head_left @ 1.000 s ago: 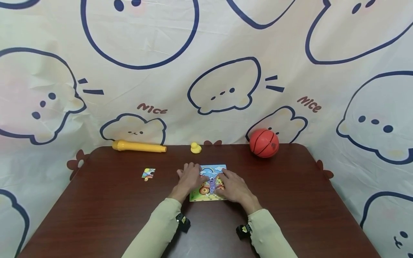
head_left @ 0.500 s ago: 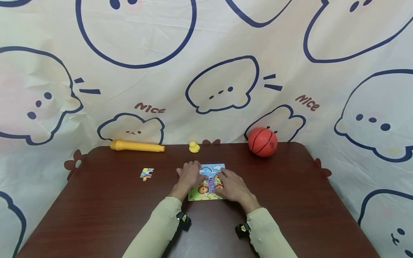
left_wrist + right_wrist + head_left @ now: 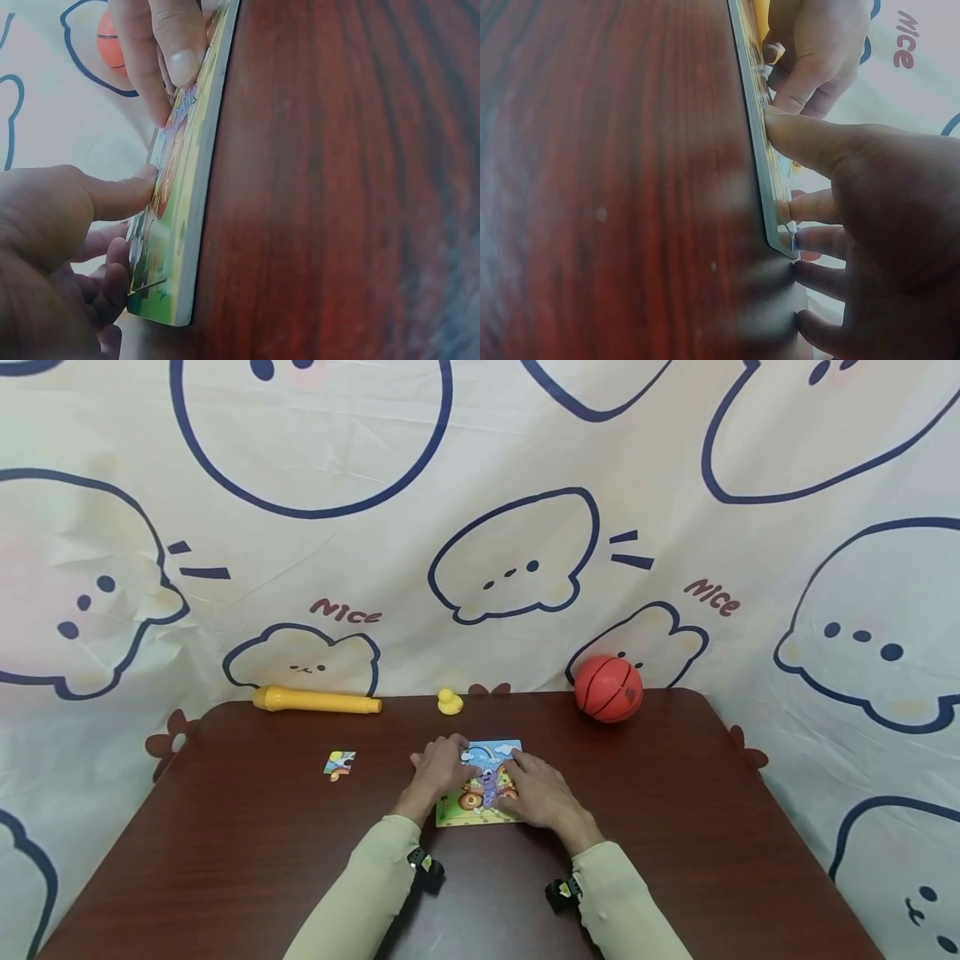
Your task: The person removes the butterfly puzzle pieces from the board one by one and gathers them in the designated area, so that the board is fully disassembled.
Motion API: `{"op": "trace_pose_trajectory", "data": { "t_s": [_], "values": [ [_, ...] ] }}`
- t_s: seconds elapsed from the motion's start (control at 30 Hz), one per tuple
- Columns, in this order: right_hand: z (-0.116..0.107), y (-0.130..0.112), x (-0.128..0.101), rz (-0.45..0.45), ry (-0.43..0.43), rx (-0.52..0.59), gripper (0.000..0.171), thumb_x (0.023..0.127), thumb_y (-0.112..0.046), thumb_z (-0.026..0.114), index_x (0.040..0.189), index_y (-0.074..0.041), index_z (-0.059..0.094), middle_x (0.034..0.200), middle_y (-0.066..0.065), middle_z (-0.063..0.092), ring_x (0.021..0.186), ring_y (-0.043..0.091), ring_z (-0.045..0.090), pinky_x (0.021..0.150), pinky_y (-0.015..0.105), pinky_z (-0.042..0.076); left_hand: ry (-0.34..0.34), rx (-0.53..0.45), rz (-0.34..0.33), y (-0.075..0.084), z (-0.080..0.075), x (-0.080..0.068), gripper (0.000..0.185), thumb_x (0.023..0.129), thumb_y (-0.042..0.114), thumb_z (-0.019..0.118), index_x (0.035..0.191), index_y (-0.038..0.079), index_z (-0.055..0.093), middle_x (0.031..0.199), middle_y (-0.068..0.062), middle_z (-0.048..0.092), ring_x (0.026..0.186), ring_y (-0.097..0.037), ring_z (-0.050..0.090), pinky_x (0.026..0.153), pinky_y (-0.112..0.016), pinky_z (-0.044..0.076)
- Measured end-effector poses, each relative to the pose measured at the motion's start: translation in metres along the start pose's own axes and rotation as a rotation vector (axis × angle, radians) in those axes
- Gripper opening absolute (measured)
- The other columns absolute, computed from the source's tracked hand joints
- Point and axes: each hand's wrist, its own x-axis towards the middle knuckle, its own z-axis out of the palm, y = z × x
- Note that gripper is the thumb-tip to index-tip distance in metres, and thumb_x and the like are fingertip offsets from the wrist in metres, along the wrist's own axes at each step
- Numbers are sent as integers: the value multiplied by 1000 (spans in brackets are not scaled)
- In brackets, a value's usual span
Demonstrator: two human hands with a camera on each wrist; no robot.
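I see a dark red-brown wooden table (image 3: 675, 827) backed by a cream curtain (image 3: 480, 485) printed with blue-outlined cartoon blobs and the word "Nice". The puzzle board (image 3: 480, 785) lies flat at the table's middle. My left hand (image 3: 438, 768) rests on its left part, my right hand (image 3: 540, 793) on its right, fingers of both fairly straight, slightly spread and pressing down. A loose puzzle piece (image 3: 340, 764) sits well to the left. Along the far edge: yellow flashlight (image 3: 315, 700), small yellow duck (image 3: 449, 702), orange ball (image 3: 608, 688).
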Motion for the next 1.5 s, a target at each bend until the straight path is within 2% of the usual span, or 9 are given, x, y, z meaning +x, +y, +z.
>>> {"op": "trace_pose_trajectory", "data": {
  "t_s": [0.2, 0.43, 0.6, 0.73, 0.93, 1.2, 1.5],
  "values": [
    [0, 2, 0, 2, -6, -3, 69, 88, -51, 63, 144, -15, 45, 158, 10, 30, 144, 33, 29, 112, 57, 28, 26, -31, 5, 1, 2, 2, 40, 85, 31, 74, 117, 15, 55, 107, -6, 61, 101, -25, 53, 85, -48, 26],
    [0, 2, 0, 1, -9, -6, 69, 89, -50, 63, 145, -14, 44, 158, 9, 29, 144, 32, 29, 112, 56, 28, 48, -107, 54, -4, 4, 2, 23, 95, 25, 60, 115, 19, 52, 117, -6, 66, 106, -24, 57, 84, -45, 25],
    [0, 1, 1, -7, -9, -18, 68, 89, -51, 62, 144, -15, 44, 158, 9, 30, 144, 33, 30, 112, 57, 28, 54, -145, 108, -10, 0, 0, 23, 98, 25, 55, 119, 21, 50, 115, -4, 64, 96, -21, 58, 78, -39, 26],
    [0, 1, 2, -12, -1, -5, 69, 89, -51, 62, 144, -14, 45, 157, 10, 30, 144, 33, 29, 111, 58, 28, 67, -168, 101, -15, -7, -3, 23, 98, 26, 55, 121, 22, 51, 113, -4, 64, 93, -19, 57, 80, -39, 27],
    [0, 2, 0, -15, 5, 6, 67, 89, -50, 63, 143, -14, 46, 157, 11, 30, 144, 34, 29, 111, 58, 27, 99, -144, 103, -27, -16, -8, 24, 98, 25, 55, 121, 20, 52, 111, -4, 64, 99, -21, 57, 81, -39, 29],
    [2, 3, 0, -22, 18, 9, 65, 89, -49, 64, 141, -14, 47, 156, 11, 31, 143, 34, 30, 111, 57, 28, 143, -130, 91, -49, -27, -14, 22, 97, 22, 54, 119, 18, 53, 105, -3, 64, 97, -22, 56, 83, -41, 30],
    [2, 3, 0, -15, 11, 16, 67, 88, -49, 64, 143, -14, 45, 157, 11, 30, 144, 33, 29, 112, 58, 27, 142, -86, 68, -67, -43, -18, 22, 99, 22, 53, 120, 16, 52, 106, -5, 63, 99, -25, 55, 82, -43, 30]
  ]
}}
